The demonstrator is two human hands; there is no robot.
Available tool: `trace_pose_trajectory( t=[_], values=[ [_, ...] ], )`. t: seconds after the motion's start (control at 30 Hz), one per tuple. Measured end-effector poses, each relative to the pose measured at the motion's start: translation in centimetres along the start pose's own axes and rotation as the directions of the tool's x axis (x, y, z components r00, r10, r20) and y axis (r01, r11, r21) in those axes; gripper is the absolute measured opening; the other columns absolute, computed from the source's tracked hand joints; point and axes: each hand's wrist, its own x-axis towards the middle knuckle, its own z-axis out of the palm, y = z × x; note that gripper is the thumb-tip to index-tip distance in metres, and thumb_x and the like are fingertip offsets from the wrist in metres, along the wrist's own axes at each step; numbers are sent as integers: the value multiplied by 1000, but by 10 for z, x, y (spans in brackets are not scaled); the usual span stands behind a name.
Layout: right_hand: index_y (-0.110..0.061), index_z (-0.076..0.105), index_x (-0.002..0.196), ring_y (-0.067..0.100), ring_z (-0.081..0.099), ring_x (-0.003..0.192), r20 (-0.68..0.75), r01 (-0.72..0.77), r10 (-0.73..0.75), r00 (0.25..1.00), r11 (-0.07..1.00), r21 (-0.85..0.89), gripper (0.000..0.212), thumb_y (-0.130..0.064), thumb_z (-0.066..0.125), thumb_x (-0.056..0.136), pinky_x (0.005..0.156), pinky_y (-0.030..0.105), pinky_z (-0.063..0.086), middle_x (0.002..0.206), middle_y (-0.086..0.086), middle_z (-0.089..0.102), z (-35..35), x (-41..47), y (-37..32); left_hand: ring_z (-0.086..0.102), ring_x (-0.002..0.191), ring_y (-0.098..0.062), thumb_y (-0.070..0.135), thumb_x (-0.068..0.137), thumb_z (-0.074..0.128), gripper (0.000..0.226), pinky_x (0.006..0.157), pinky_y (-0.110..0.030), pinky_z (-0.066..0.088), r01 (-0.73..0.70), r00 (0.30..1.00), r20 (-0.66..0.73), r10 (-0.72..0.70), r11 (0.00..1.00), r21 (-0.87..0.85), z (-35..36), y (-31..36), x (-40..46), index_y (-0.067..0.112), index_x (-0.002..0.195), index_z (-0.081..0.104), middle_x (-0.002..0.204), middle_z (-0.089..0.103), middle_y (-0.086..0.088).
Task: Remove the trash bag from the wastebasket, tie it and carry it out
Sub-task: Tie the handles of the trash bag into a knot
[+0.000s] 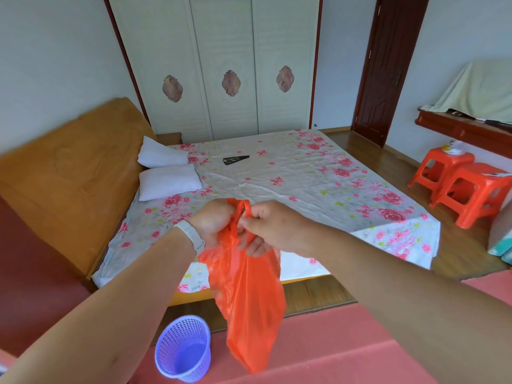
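Observation:
An orange plastic trash bag (249, 300) hangs in the air in front of me, out of the wastebasket. My left hand (214, 223) and my right hand (270, 227) both grip its twisted handles at the top, fingers pinching the loops close together. A white band sits on my left wrist. The purple mesh wastebasket (182, 347) stands on the floor below and left of the bag, with no liner in it.
A bed with a floral sheet (304, 184) fills the middle, with two white pillows (169, 181) and a dark flat object (235, 159). Two orange plastic stools (468, 192) stand at the right. A dark brown door (388, 67) is at the back right.

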Motion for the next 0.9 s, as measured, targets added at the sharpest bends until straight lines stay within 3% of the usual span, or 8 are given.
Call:
trace_pose_trajectory(
  t=[0.1, 0.2, 0.3, 0.37, 0.47, 0.6, 0.77, 0.9],
  values=[
    [-10, 58, 85, 18, 66, 57, -44, 140, -154, 987, 963, -228, 23, -16, 43, 101, 55, 33, 57, 74, 8, 70, -9, 1, -33, 55, 39, -20, -7, 88, 31, 53, 41, -26, 45, -60, 992, 114, 54, 997, 55, 9, 6, -5, 11, 44, 54, 35, 53, -4],
    [-2, 61, 92, 11, 64, 53, -33, 187, -207, 978, 932, -312, 24, -16, 44, 101, 47, 27, 55, 75, 7, 69, -25, 5, -61, 70, 60, -17, 4, 97, 34, 43, 68, -32, 60, -85, 961, 269, 69, 995, 49, 9, 16, -10, 2, 67, 65, 60, 71, -10],
    [-5, 61, 89, 12, 60, 51, -69, 219, -268, 961, 889, -401, 21, -14, 45, 100, 43, 17, 48, 72, 7, 66, -43, 16, -78, 71, 80, -32, -4, 87, 40, 22, 85, -44, 55, -72, 937, 347, 40, 994, 81, -4, 30, -15, -5, 89, 62, 80, 73, -20],
    [-10, 60, 85, 12, 58, 52, -153, 208, -293, 944, 885, -418, 21, -14, 47, 100, 44, 16, 47, 69, 6, 65, -51, 29, -77, 69, 91, -38, -14, 65, 43, 36, 87, -46, 50, -74, 924, 382, 25, 991, 114, -10, 40, -20, -7, 95, 64, 90, 72, -26],
    [-17, 58, 75, 18, 56, 64, -241, 206, -305, 921, 909, -363, 25, -16, 49, 98, 46, 17, 45, 73, 10, 61, -50, 53, -65, 69, 91, -38, -17, 60, 32, 50, 70, -33, 46, -82, 909, 414, 33, 992, 99, -14, 47, -24, -10, 100, 62, 93, 71, -27],
    [-20, 62, 70, 22, 46, 65, -133, 163, -169, 977, 985, -57, 30, -18, 52, 98, 60, 35, 43, 78, 16, 52, -39, 74, -42, 72, 70, -30, -24, 70, 21, 48, 40, -17, 45, -108, 896, 434, 96, 994, 2, -12, 49, -37, -11, 96, 60, 77, 72, -23],
    [-16, 63, 67, 22, 49, 42, 122, 7, -30, 992, 984, 180, 35, -15, 48, 98, 51, 26, 38, 46, 12, 47, -27, 78, -21, 68, 65, -37, -14, 64, 27, 40, 50, -25, 52, -35, 909, 408, 81, 992, -119, -17, 37, -38, -9, 86, 60, 68, 66, -25],
    [-8, 54, 74, 17, 61, 36, 216, -16, -10, 976, 993, 117, 28, -6, 41, 100, 44, 21, 45, 34, 0, 50, -20, 77, -19, 65, 60, -34, -2, 69, 36, 25, 64, -34, 53, 7, 917, 399, 11, 999, -45, -26, 28, -33, -3, 81, 58, 61, 62, -19]
  ],
)
